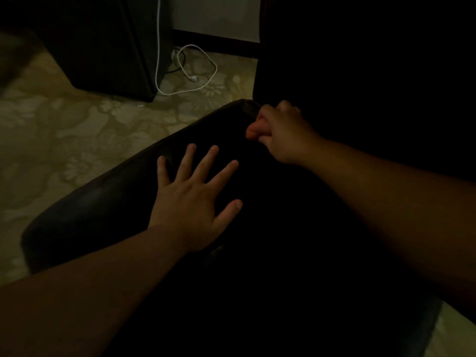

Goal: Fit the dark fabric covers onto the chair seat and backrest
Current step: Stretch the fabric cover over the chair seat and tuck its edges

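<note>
Left hand (pixel 192 199) lies flat, fingers spread, pinning the cover (pixel 257 228) to the seat (pixel 85 202) — right hand (pixel 280 135), grip clamped on fabric at the rear corner, likely tensioning it.

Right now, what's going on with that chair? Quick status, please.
Left hand flat on the seat, fingers spread. Right hand pinching dark fabric at the seat's back corner. Backrest too dark to judge. Nothing blocking.

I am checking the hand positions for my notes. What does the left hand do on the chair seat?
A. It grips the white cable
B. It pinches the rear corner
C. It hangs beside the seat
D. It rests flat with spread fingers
D: the left hand lies flat on the chair seat, fingers straight and spread.
</note>
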Available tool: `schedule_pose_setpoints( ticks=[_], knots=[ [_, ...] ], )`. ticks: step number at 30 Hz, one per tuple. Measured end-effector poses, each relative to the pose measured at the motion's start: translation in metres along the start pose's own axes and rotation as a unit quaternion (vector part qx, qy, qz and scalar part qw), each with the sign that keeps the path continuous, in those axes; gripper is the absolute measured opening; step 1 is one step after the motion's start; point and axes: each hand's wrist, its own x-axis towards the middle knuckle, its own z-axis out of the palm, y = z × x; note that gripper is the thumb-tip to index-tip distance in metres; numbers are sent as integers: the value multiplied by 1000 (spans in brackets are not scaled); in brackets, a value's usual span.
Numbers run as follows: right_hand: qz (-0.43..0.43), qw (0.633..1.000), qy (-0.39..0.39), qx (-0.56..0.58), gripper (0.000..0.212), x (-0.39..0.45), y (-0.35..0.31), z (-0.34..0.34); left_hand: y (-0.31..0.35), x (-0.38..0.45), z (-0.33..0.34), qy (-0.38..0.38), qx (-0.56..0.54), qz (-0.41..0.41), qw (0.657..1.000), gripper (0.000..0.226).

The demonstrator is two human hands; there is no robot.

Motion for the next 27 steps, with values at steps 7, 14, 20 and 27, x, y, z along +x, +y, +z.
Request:
schedule_pose_setpoints(
  ticks=[7,14,20,27],
  knots=[
    [-54,998,-9,33,34,-103,45,-8,-1,5,1,-1,2,20,1000,78],
    [-23,1000,1,1,30,-27,12,9,3,3,-1,-7,6,2,1000,79],
    [-16,1000,23,-1,37,74,-45,18,3,2,0,-4,-5,-6,1000,78],
    [-18,997,67,20,35,65,-36,25,4,5,-1,-1,-6,0,1000,78]
  ],
)
